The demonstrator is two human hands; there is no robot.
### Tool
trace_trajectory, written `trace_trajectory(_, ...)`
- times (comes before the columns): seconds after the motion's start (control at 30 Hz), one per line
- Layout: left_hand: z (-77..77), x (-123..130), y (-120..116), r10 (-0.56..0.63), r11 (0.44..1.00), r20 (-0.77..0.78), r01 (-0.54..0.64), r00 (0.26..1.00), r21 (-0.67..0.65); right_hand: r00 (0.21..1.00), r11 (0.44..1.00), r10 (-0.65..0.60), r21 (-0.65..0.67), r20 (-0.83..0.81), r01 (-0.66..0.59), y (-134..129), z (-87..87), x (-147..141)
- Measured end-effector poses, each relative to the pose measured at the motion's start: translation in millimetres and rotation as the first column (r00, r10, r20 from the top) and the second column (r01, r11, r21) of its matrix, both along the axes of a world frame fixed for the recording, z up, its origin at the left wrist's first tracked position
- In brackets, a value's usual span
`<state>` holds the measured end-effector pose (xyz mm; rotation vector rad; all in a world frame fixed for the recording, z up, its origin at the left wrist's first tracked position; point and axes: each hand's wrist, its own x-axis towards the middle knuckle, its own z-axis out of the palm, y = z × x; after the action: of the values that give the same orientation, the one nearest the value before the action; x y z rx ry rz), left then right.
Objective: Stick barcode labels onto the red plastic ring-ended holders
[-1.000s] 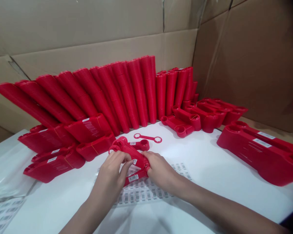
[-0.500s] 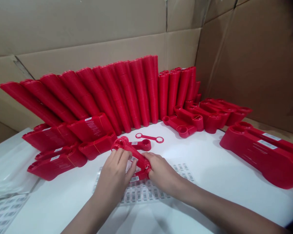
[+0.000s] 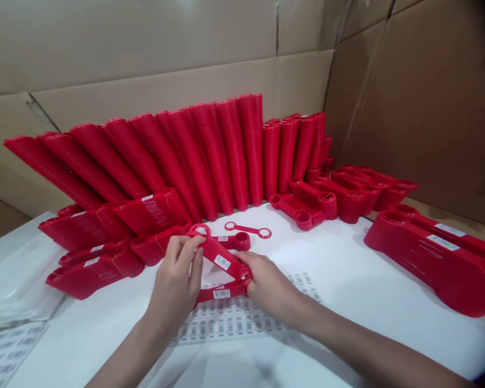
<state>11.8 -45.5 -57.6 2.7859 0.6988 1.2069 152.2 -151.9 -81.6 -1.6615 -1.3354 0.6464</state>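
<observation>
Two groups of red plastic strips with ringed ends fan apart in a V in front of me. A barcode sticker [image 3: 222, 262] lies on the upper strip [image 3: 214, 248], and another label is on the lower strip [image 3: 207, 296]. My right hand [image 3: 267, 280] is closed around the ends where the strips meet. With fingers bent together, my left hand [image 3: 180, 275] pinches the upper strip near its far ring. Beneath them lies a sheet of barcode stickers [image 3: 242, 320]. Just behind are a labelled red stack [image 3: 236, 240] and a single loose strip [image 3: 247, 229].
Tall stacks of red strips [image 3: 202, 156] lean along the cardboard wall [image 3: 165, 43]. Banded bundles [image 3: 97, 269] sit at left, and more bundles [image 3: 432, 258] at right. Clear plastic bags [image 3: 16, 275] and another sticker sheet [image 3: 8, 350] lie at the left edge of the white table [image 3: 339, 302].
My left hand has moved left, off the sticker on the upper strip, which now shows in full and flat. The lower strip shows more. My right hand has kept its hold.
</observation>
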Motion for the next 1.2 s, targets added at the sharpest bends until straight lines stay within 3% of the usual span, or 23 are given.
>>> trace_trajectory(0.13,9.0,-3.5,0.5,0.064,0.992,0.130,-0.050,0.989,-0.113,1.000,1.000,-0.004,0.024,-0.008,0.004,0.6,-0.5,0.5)
trace_trajectory(0.27,14.0,-7.3,3.2,0.014,0.959,0.196,0.042,0.980,-0.280,1.000,0.999,0.004,0.052,-0.002,-0.004,2.1,-0.3,2.6)
trace_trajectory(0.37,14.4,-8.2,0.3,-0.026,0.972,0.212,0.074,0.977,-0.221,0.999,0.996,-0.048,0.072,-0.009,0.048,4.6,0.7,8.1)
trace_trajectory(0.47,15.7,-7.3,-5.5,-0.093,0.979,0.074,0.105,0.993,-0.176,0.996,0.988,-0.084,0.125,-0.026,0.087,6.8,1.8,13.9)
trace_trajectory(0.53,17.8,-7.3,-8.4,-0.125,0.958,-0.117,0.089,0.985,-0.272,0.995,0.985,-0.095,0.144,-0.026,0.098,7.2,2.5,15.4)
trace_trajectory(0.63,20.8,-11.0,-7.5,-0.183,0.885,-0.422,-0.038,0.888,-0.464,0.997,0.990,-0.075,0.124,0.020,0.072,6.1,2.6,12.8)
trace_trajectory(0.7,20.9,-16.5,-1.3,-0.246,0.841,-0.536,-0.097,0.808,-0.533,0.998,0.996,-0.025,0.090,0.053,0.020,4.7,1.0,8.9)
trace_trajectory(0.8,16.7,-25.8,16.9,-0.315,0.799,-0.587,-0.125,0.745,-0.588,0.996,0.998,0.027,0.046,0.083,-0.031,3.6,-4.7,2.9)
trace_trajectory(0.97,2.5,-29.6,46.5,-0.259,0.829,-0.539,-0.101,0.802,-0.549,0.996,0.999,0.040,-0.016,0.080,-0.039,4.7,-15.6,0.2)
trace_trajectory(1.2,-16.4,-23.8,50.1,-0.226,0.831,-0.595,-0.166,0.771,-0.530,0.995,0.996,0.032,-0.082,0.098,-0.024,6.4,-21.3,2.1)
